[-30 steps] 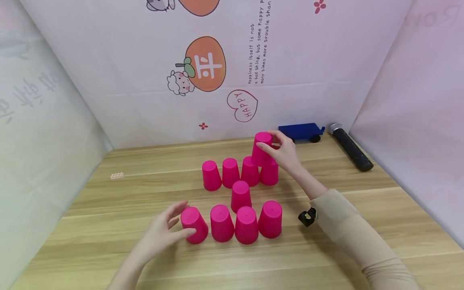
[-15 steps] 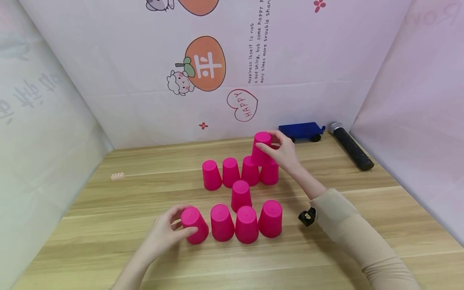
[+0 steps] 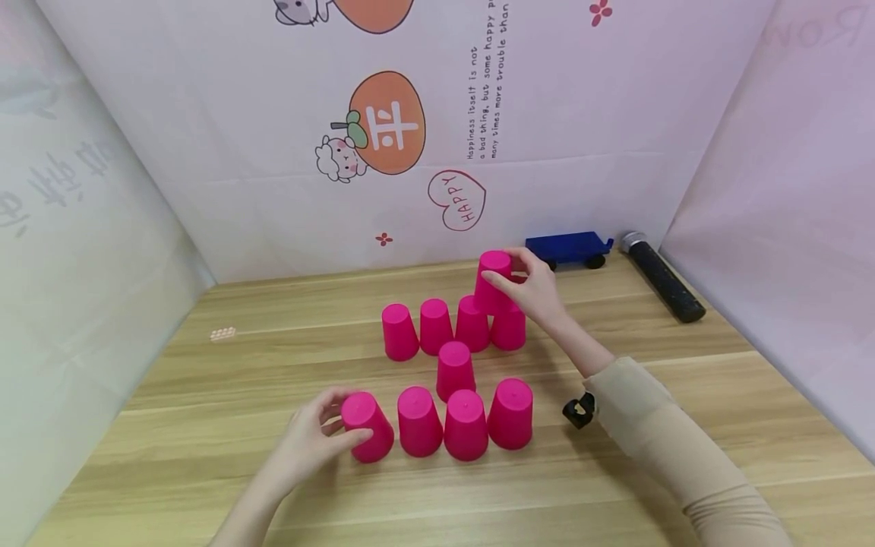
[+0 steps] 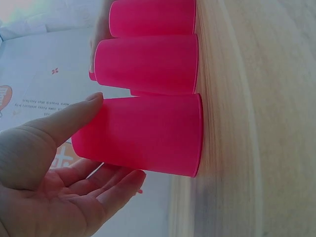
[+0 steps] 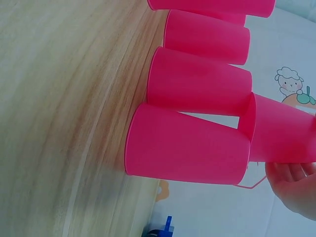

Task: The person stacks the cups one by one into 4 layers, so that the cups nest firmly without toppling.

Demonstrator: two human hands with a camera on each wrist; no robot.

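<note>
Upside-down pink plastic cups stand in two rows with a single cup (image 3: 455, 372) between them. At the left end of the front row, my left hand (image 3: 304, 441) grips the end cup (image 4: 143, 136), thumb on one side and fingers on the other; that cup stands on the table. My right hand (image 3: 538, 289) holds another pink cup (image 3: 493, 292) by its upper part. In the right wrist view this cup's rim sits across the bases of the two right-hand back cups, touching them. Part of the right hand lies outside that view.
Behind the right hand is a blue toy wagon (image 3: 567, 247). A black microphone (image 3: 663, 279) lies at the back right. Beside the right cuff is a small black clip-like object (image 3: 579, 410). Printed white cloth (image 3: 273, 152) walls the wooden table (image 3: 205, 425).
My left fingers have closed in on the front-left cup, which has barely shifted. My right hand and its cup stay almost still on the back row.
</note>
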